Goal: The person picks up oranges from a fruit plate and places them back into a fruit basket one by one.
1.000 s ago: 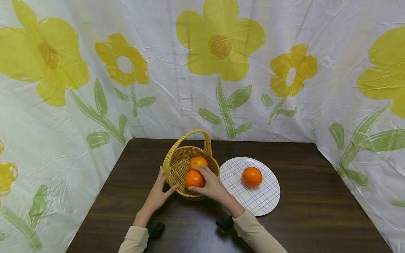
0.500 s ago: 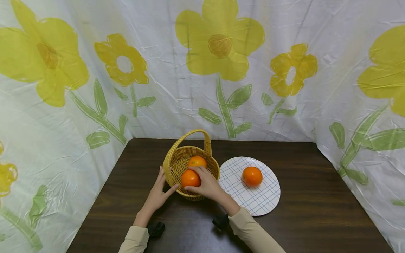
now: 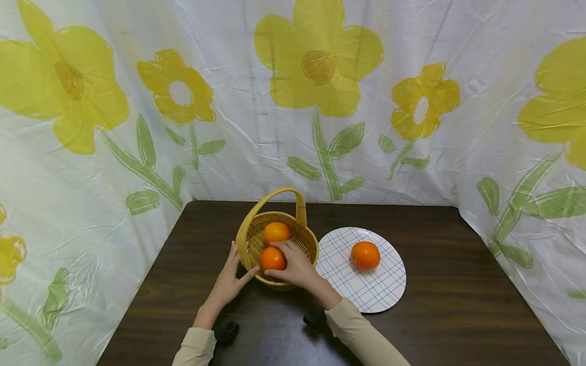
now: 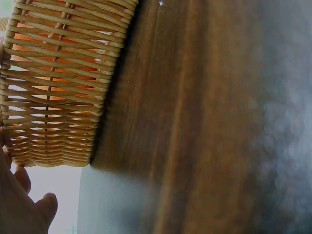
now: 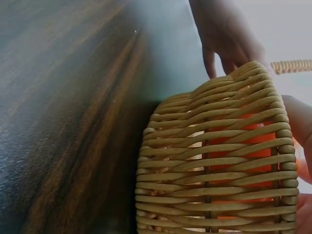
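My right hand [image 3: 295, 267] pinches an orange [image 3: 273, 258] between thumb and fingers, low inside the yellow wicker basket [image 3: 297, 238]. Just behind it in the basket lies a second orange [image 3: 276, 232]. My left hand [image 3: 229, 284] rests against the basket's left side below the handle, fingers spread and fairly straight, thumb at the near rim. Through the weave in the left wrist view, orange skin shows behind the basket wall [image 4: 63, 117]. The right wrist view has the basket side [image 5: 219, 165] up close, with my left hand [image 5: 229, 36] beyond it.
A white plate with a blue grid [image 3: 348, 292] lies right of the basket, bearing a third orange [image 3: 365, 255]. All stand on a dark wooden table [image 3: 448, 284]. A white curtain with yellow flowers [image 3: 256, 152] hangs behind and at both sides.
My right hand has shifted slightly left inside the basket with its orange. The other orange in the basket has moved left and a little back. The left hand has stayed put.
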The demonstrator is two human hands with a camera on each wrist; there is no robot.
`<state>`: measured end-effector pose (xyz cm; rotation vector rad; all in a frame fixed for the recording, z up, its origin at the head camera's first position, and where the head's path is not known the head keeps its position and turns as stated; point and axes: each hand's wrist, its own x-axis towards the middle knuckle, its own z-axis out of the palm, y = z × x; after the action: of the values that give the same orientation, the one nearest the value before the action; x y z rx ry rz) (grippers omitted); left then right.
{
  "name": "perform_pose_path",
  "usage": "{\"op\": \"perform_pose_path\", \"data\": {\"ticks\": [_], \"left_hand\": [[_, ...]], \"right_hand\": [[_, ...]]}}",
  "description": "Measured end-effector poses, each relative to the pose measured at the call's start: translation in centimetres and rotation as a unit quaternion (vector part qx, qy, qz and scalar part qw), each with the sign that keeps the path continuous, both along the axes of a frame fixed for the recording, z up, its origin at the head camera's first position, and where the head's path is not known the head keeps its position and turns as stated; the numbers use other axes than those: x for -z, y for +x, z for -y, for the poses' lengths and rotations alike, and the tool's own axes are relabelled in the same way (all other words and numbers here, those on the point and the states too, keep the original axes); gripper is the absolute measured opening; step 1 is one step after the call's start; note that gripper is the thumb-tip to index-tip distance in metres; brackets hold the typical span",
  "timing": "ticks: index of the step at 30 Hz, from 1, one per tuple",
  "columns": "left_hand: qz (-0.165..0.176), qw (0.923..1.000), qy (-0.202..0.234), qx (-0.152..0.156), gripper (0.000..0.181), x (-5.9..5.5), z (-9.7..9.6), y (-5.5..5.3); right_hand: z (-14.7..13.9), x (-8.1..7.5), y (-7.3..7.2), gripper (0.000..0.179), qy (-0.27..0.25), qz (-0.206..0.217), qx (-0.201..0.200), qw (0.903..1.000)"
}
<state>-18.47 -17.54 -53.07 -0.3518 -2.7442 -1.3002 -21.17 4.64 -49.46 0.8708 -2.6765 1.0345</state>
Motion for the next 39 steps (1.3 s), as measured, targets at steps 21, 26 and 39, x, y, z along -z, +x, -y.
{"op": "perform_pose_path", "data": {"ticks": [21, 26, 39], "left_hand": [[0.001, 1.0000, 0.003, -0.001, 0.075, -0.03, 0.00, 0.01], [-0.001, 1.0000, 0.002, 0.001, 0.075, -0.05, 0.02, -0.03], [-0.001, 1.0000, 0.000, -0.001, 0.076, -0.22, -0.04, 0.01]], "right_hand": [[0.96, 0.12, -0.17, 0.073, 0.086, 0.018, 0.024, 0.9958], [1.04, 0.20, -0.14, 0.073, 0.092, 0.016, 0.030, 0.9952], [0.83, 0.19, 0.01, 0.069, 0.070, 0.007, 0.030, 0.9971]]}}
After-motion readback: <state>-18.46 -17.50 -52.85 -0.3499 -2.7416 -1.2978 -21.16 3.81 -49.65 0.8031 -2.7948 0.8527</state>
